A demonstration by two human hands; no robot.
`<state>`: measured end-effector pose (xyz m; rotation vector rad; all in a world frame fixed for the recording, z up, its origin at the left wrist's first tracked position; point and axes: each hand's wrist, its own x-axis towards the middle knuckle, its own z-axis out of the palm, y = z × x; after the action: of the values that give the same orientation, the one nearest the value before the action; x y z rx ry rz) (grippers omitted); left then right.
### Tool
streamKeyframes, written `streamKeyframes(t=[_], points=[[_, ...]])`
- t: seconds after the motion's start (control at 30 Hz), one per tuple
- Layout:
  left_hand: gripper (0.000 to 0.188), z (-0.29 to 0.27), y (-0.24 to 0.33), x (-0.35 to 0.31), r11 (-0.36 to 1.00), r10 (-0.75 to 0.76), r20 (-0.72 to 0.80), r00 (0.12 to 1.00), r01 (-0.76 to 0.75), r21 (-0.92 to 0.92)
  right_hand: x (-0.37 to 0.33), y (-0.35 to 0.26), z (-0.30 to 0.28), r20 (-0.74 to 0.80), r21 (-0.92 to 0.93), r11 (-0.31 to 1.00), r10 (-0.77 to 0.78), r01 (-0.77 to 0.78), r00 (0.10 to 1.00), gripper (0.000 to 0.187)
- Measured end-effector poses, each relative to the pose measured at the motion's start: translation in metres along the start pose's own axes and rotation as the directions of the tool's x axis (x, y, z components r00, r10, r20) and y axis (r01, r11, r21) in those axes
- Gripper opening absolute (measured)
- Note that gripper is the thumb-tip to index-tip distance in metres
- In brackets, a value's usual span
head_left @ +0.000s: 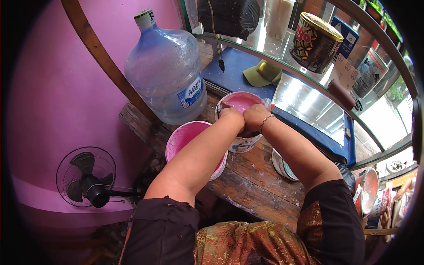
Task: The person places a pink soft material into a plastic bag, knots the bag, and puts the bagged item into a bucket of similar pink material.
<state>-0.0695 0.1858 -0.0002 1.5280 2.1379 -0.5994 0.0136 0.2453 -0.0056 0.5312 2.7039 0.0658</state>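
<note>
Side by side over a white paint bucket with pink paint inside, my two hands meet at its near rim. My left hand is closed, knuckles up. My right hand, a bracelet on its wrist, is curled closed right against it. Both sets of fingers point down into the bucket and are mostly hidden, so what they grip cannot be made out. Clear plastic shows by the rim near the right hand. A second bucket, pink inside, stands under my left forearm, which covers part of it.
A large clear water jug stands behind the buckets on the worn wooden table. Beside my right forearm is a small white tub. A glass case holds a green cap and a tin. A black fan is at left.
</note>
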Motion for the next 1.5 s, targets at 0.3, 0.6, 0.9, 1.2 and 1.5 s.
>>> streamKeyframes(t=[0.3,0.6,0.9,1.2,1.5], points=[[0.032,-0.011,-0.004,-0.014,0.996,0.023,-0.147,0.989,-0.036,-0.082,0.000,0.021,-0.002,-0.103,0.124,0.991,0.058,-0.045,0.993,0.019],[0.020,-0.056,-0.017,-0.047,0.980,0.164,-0.331,0.929,-0.191,-0.051,-0.034,0.036,-0.058,-0.377,0.295,0.937,-0.066,0.188,0.924,0.023],[0.022,0.015,-0.007,0.015,0.971,0.160,-0.306,0.939,-0.205,-0.124,-0.018,0.012,-0.020,-0.081,0.086,0.996,0.029,-0.022,0.996,0.020],[0.033,0.039,-0.001,0.046,0.959,0.051,-0.167,0.985,-0.095,-0.267,0.007,0.012,0.009,-0.089,0.043,0.999,-0.002,0.005,0.996,0.022],[0.024,-0.017,-0.004,0.000,0.986,0.114,-0.198,0.973,-0.135,-0.094,-0.006,0.033,-0.014,-0.150,0.220,0.975,0.015,0.018,0.989,0.015]])
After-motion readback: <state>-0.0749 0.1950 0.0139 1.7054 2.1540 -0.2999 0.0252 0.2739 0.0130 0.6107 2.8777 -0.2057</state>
